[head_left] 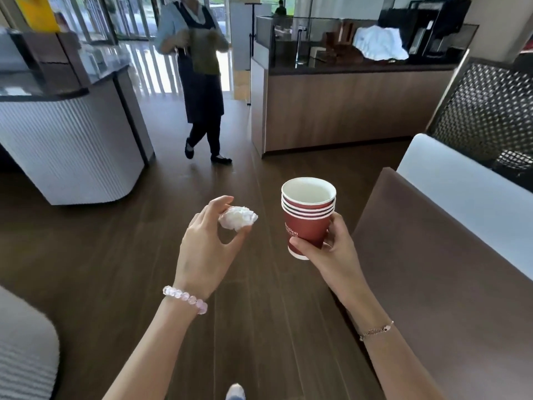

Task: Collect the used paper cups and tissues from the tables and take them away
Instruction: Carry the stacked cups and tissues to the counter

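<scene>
Dark wood café floor (259,174), brown table (432,269) to my right: both grips loaded.
My left grip (207,243) pinches a crumpled tissue (238,217) between thumb and fingertips, back of the hand toward me. My right grip (331,249) is wrapped round the lower half of an upright stack of red paper cups (308,215), mouth up. The tissue sits just left of the stack, below its rim, not touching; I'd judge a short lift rightward drops it in.
</scene>
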Demonstrator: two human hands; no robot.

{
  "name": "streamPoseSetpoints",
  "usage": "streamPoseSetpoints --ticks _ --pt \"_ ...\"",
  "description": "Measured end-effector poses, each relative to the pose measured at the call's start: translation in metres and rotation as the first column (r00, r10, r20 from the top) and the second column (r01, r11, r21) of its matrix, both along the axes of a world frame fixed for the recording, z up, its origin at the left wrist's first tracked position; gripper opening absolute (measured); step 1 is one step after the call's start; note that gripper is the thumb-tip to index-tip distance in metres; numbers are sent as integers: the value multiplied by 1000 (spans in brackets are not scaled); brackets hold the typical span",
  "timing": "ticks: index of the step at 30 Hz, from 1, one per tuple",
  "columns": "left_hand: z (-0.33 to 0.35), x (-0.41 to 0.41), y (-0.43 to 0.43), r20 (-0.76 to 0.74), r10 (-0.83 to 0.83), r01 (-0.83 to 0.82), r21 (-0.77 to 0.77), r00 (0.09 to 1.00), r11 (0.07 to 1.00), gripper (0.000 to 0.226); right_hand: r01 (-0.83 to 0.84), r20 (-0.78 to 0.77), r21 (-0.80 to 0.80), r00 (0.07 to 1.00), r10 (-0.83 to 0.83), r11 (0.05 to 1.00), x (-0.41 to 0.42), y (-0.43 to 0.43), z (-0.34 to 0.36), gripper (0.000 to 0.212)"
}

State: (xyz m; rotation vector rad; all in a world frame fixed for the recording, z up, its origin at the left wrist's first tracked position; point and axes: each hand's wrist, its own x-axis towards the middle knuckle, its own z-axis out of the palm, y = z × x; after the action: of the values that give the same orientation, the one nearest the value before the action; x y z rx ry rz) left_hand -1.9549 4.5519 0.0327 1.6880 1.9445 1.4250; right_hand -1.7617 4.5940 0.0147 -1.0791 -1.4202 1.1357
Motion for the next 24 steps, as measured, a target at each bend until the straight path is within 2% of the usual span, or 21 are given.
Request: streamPoseSetpoints --ticks 14,24 --pt "2 -45 293 23 -247 247 -23 969 969 47 244 -8 -15 970 -244 970 -43 244 3 55" --pt "0 -46 447 31 -340 341 -38 940 939 47 352 23 -39 936 -352 935 -44 380 1 59"
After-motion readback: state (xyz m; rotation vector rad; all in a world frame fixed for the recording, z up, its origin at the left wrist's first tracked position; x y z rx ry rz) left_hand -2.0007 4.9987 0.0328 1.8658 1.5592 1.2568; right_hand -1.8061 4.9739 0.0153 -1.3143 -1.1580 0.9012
